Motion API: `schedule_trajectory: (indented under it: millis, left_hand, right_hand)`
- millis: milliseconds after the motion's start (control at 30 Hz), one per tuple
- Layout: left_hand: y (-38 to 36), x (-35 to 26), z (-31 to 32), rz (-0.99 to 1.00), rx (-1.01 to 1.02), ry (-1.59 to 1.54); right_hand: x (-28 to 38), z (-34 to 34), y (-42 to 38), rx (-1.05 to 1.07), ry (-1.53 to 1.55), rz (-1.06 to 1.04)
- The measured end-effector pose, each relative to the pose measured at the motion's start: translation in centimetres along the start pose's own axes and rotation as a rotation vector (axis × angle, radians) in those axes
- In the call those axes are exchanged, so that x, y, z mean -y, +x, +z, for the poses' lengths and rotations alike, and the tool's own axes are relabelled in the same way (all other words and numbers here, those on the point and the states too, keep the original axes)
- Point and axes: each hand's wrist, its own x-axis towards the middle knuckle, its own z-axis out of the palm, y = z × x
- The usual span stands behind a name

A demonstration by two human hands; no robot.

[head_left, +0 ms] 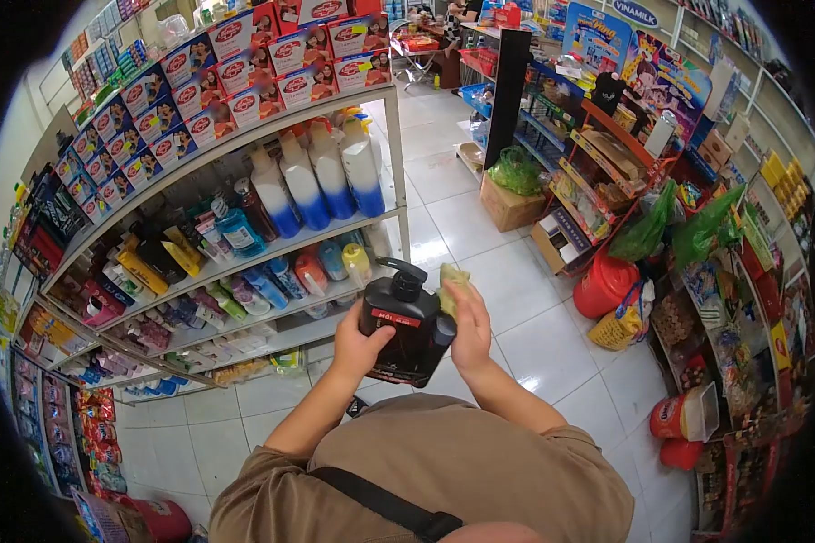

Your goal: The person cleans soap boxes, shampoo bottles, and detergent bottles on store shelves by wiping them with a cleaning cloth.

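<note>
In front of my chest I hold a large black pump bottle (394, 339) with a red strip on its label, tilted slightly. My left hand (357, 342) is closed around its left side, the thumb across the front. A smaller dark bottle (441, 337) sits against its right side. My right hand (471, 328) is closed on a pale yellow cloth (454, 282), which bunches out past the fingers beside the pump head. The right fingers are close against the smaller bottle, and part of the cloth is hidden behind them.
A metal shelf (398, 167) at left bears boxed soaps (235, 72), white-and-blue bottles (310, 185) and rows of toiletries. Snack racks (598, 185), a red bucket (607, 282) and a cardboard box (511, 201) line the right side. White tiles (539, 348) cover the floor between. A person (462, 23) is far back.
</note>
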Motion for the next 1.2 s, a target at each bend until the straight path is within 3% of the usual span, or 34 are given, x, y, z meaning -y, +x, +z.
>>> schedule_trajectory:
  millis: [33, 167, 367, 467, 667, 800, 900, 1000, 1033, 1067, 1100, 1200]
  left_hand:
    - [-0.1, 0.3, 0.1, -0.011, -0.012, -0.056]
    - [0.8, -1.6, -0.4, -0.055, 0.089, 0.125]
    - [1.4, -3.0, 0.3, -0.107, 0.117, 0.227]
    - [1.3, -2.3, 0.5, -0.112, 0.143, 0.208]
    - [1.3, -3.4, 0.0, -0.099, 0.271, 0.374]
    - [1.1, -3.6, -0.2, -0.078, 0.318, 0.460]
    - [1.1, -4.1, -0.2, -0.085, 0.283, 0.524]
    - [1.4, -4.9, 0.0, -0.065, 0.370, 0.633]
    - [1.5, -5.0, 0.0, -0.047, 0.419, 0.677]
    - [1.2, -4.6, 0.0, 0.060, 0.382, 0.707]
    - [1.0, -4.4, 0.0, 0.037, 0.391, 0.692]
    - [0.8, -4.3, 0.1, -0.035, 0.429, 0.628]
  right_hand:
    - [0.4, -0.7, 0.6, 0.086, -0.184, -0.071]
    - [2.6, -2.4, 2.6, 0.369, -0.372, -0.333]
    - [3.5, -1.7, 3.2, 0.353, -0.590, -0.495]
    - [4.5, -1.6, 3.7, 0.387, -0.450, -0.252]
    - [5.0, -2.7, 4.2, 0.428, -0.427, -0.081]
    - [3.0, -4.1, 4.0, 0.331, -0.075, 0.327]
    - [2.4, -3.0, 3.4, 0.009, -0.031, 0.154]
    - [3.5, -1.5, 3.4, -0.031, -0.356, -0.397]
    - [3.9, -1.4, 3.3, 0.184, -0.467, -0.409]
    - [4.5, -1.0, 3.5, 0.279, -0.606, -0.456]
    - [4.8, -0.6, 3.6, 0.371, -0.745, -0.500]
    - [3.5, -1.2, 3.4, 0.475, -0.646, -0.254]
